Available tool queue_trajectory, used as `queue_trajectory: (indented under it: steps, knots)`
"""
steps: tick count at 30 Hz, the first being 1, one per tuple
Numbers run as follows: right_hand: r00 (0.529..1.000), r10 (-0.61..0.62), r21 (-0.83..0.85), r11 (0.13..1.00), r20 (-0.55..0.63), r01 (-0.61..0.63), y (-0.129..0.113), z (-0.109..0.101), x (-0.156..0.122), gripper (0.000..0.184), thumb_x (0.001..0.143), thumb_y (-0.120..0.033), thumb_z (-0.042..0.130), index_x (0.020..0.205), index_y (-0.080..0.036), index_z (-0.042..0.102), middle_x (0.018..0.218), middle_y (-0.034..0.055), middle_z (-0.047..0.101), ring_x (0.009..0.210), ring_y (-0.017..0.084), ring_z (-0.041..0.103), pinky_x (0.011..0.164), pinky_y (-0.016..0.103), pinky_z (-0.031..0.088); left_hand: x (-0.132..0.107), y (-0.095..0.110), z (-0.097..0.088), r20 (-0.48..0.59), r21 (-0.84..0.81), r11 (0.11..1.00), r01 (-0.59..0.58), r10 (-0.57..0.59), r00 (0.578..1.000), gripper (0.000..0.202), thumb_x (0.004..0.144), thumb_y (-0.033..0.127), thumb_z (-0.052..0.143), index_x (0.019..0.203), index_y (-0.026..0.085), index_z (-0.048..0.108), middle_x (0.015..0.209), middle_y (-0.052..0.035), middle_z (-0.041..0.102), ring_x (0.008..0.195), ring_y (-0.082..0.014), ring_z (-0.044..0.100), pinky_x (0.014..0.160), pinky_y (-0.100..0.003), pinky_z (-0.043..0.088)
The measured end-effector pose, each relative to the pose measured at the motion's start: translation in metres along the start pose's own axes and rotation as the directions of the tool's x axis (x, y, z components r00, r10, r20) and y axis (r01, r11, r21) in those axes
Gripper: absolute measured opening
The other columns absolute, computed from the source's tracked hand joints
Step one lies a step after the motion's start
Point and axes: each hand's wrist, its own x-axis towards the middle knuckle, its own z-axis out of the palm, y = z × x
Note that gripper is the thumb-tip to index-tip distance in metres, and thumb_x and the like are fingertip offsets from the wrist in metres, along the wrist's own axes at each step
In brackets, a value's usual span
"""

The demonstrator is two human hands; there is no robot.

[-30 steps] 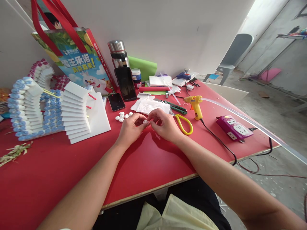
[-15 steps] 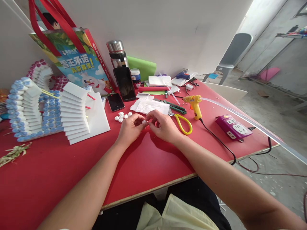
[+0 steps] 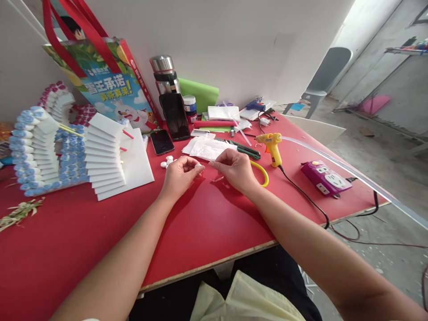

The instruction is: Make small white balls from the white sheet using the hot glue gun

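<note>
My left hand pinches a small white rolled-paper piece between thumb and fingertips, just above the red table. To its right, a short gap away, my right hand has thumb and forefinger pressed together; what they hold, if anything, is too small to make out. A few more white rolled-paper pieces lie behind my left hand, partly covered by it. Thin white paper sheets lie just beyond both hands. The yellow handle of a pair of scissors shows beside my right hand, which hides part of it.
A yellow glue gun and purple power strip stand at right, with a cord trailing. A green cutter, phones, a flask and a printed bag are behind. White-and-blue paper models fill the left of the red table.
My hands were together at one white piece; they have now parted, the piece staying in my left hand. My right hand has shifted right, covering more of the yellow scissor handle.
</note>
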Motion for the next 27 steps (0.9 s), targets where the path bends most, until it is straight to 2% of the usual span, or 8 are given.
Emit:
queue_trajectory:
  steps: [5, 11, 18, 23, 27]
  knots:
    - [0.999, -0.005, 0.059, 0.998, 0.048, 0.002, 0.0015, -0.0009, -0.0008, 0.02, 0.082, -0.033, 0.073, 0.074, -0.018, 0.066, 0.063, 0.001, 0.069, 0.057, 0.015, 0.062, 0.056, 0.027, 0.046, 0.0, -0.0001, -0.0003, -0.004, -0.014, 1.0, -0.017, 0.017, 1.0, 0.022, 0.075, 0.033, 0.08, 0.085, 0.018, 0.068, 0.074, -0.002, 0.072, 0.067, -0.0172, 0.07, 0.067, -0.03, 0.058]
    - [0.994, -0.058, -0.017, 0.998, 0.095, 0.06, 0.0011, -0.0031, -0.0004, 0.012, 0.091, -0.029, 0.06, 0.084, -0.019, 0.062, 0.068, -0.0003, 0.067, 0.061, 0.014, 0.061, 0.061, 0.028, 0.046, 0.0002, 0.0012, 0.0006, 0.0, -0.034, 0.999, -0.024, 0.024, 1.0, 0.024, 0.073, 0.033, 0.082, 0.085, 0.017, 0.068, 0.074, -0.0018, 0.072, 0.065, -0.0165, 0.069, 0.067, -0.03, 0.058]
    - [0.992, -0.129, -0.109, 0.986, -0.009, 0.127, 0.0053, -0.0022, 0.0002, 0.025, 0.092, -0.038, 0.061, 0.074, -0.022, 0.053, 0.063, -0.0017, 0.058, 0.057, 0.013, 0.047, 0.058, 0.03, 0.038, -0.001, 0.0016, 0.0008, 0.014, -0.059, 0.998, -0.023, 0.024, 1.0, 0.03, 0.073, 0.039, 0.084, 0.086, 0.018, 0.068, 0.077, -0.0033, 0.073, 0.067, -0.0183, 0.07, 0.068, -0.032, 0.059]
    - [0.994, -0.108, -0.09, 0.99, 0.03, 0.111, 0.0042, -0.0011, -0.0001, 0.016, 0.089, -0.031, 0.063, 0.077, -0.021, 0.058, 0.067, -0.001, 0.063, 0.061, 0.015, 0.055, 0.061, 0.03, 0.043, -0.0007, 0.0014, 0.0007, 0.021, -0.059, 0.998, -0.031, 0.032, 0.999, 0.035, 0.072, 0.045, 0.085, 0.086, 0.018, 0.068, 0.076, -0.0034, 0.073, 0.068, -0.0185, 0.07, 0.069, -0.033, 0.059]
    - [0.99, -0.14, -0.06, 0.988, 0.024, 0.142, 0.0026, -0.0008, -0.0007, 0.004, 0.085, -0.024, 0.065, 0.086, -0.02, 0.065, 0.082, 0.0004, 0.071, 0.07, 0.015, 0.062, 0.068, 0.03, 0.048, -0.0014, 0.0015, 0.0007, 0.034, -0.067, 0.997, -0.04, 0.043, 0.999, 0.04, 0.07, 0.048, 0.086, 0.089, 0.018, 0.068, 0.078, -0.0036, 0.072, 0.071, -0.0191, 0.07, 0.07, -0.032, 0.058]
